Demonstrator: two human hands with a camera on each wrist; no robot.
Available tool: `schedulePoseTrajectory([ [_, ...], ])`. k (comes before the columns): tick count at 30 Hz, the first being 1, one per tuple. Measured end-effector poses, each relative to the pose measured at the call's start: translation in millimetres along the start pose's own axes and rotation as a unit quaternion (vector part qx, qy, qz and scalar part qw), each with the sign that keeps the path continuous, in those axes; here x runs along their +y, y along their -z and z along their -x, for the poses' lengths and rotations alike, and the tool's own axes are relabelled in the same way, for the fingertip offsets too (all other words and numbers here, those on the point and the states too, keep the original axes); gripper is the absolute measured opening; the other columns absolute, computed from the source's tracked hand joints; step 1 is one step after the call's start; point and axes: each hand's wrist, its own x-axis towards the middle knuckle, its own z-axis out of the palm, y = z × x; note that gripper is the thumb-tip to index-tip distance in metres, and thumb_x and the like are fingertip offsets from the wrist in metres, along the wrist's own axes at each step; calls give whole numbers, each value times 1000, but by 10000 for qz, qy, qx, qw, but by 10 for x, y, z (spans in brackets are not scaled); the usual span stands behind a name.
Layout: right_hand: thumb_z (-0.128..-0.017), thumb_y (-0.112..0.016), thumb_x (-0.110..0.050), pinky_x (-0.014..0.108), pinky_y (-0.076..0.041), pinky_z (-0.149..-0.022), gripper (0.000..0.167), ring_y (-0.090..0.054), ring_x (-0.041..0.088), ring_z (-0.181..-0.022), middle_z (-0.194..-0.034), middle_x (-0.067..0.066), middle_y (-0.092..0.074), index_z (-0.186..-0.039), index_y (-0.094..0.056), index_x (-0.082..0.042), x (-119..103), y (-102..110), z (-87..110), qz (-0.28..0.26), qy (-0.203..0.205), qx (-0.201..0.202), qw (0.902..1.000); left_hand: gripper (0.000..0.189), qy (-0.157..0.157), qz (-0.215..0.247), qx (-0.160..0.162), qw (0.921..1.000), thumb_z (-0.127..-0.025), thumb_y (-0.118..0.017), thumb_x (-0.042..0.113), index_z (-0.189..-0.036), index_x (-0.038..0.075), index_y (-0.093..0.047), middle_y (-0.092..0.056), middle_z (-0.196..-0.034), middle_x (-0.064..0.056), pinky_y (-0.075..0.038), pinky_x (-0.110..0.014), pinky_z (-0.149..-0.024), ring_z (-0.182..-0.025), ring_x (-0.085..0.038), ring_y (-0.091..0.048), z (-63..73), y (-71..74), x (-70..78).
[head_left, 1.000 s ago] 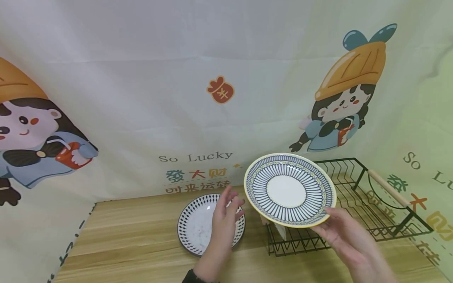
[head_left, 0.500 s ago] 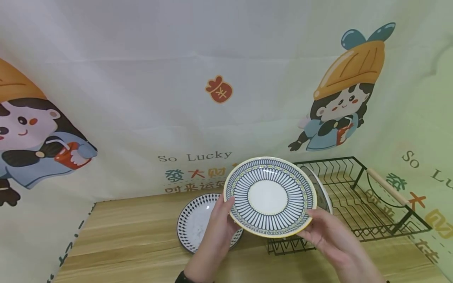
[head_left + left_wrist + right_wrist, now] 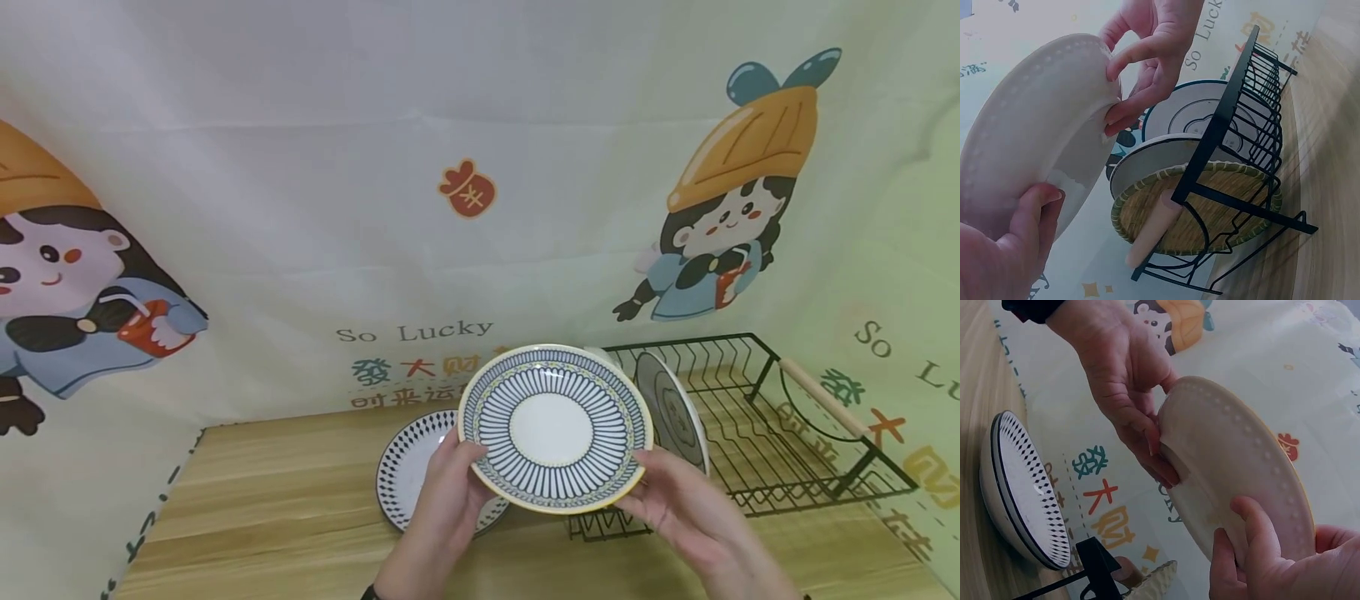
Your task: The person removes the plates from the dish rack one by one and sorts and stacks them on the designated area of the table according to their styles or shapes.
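Both hands hold a patterned plate up over the table, its decorated face tilted toward the head camera. My left hand grips the left rim, thumb on the face and fingers behind. On the opposite side, my right hand pinches the lower right rim. The right wrist view shows the plate's pale, plain back with a beaded ring and fingers pressed against it. Below and behind the left hand lies a white plate with black diamonds, partly covered in the head view.
At the right stands a black wire dish rack with a wooden handle. It holds a white plate with a grey design; the left wrist view also shows a woven bamboo tray there. A printed cloth hangs behind the wooden table.
The patterned plate has moved left and slightly down. My left hand, free a second ago, has taken hold of its left rim. The upright plate in the rack has come into view.
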Motion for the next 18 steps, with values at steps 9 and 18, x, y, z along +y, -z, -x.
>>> schedulePoseTrajectory([
  [9, -101, -31, -4, 35, -45, -101, 66, -55, 24, -117, -130, 11, -49, -150, 13, -9, 7, 12, -40, -34, -34, -423, 9991, 64, -142, 162, 374, 9991, -88, -37, 3, -149, 8, -22, -45, -141, -18, -55, -30, -88, -107, -18, -62, 25, 11, -28],
  [18, -101, -30, -5, 34, -44, -103, 59, -55, 26, -118, -132, 12, -50, -152, 1, -10, 5, 19, -35, 51, -54, -685, 9976, 66, -289, 521, 780, 9952, -83, -39, -1, -147, 8, -28, -49, -138, -16, -56, -30, -85, -102, -16, -64, 50, 28, -42],
])
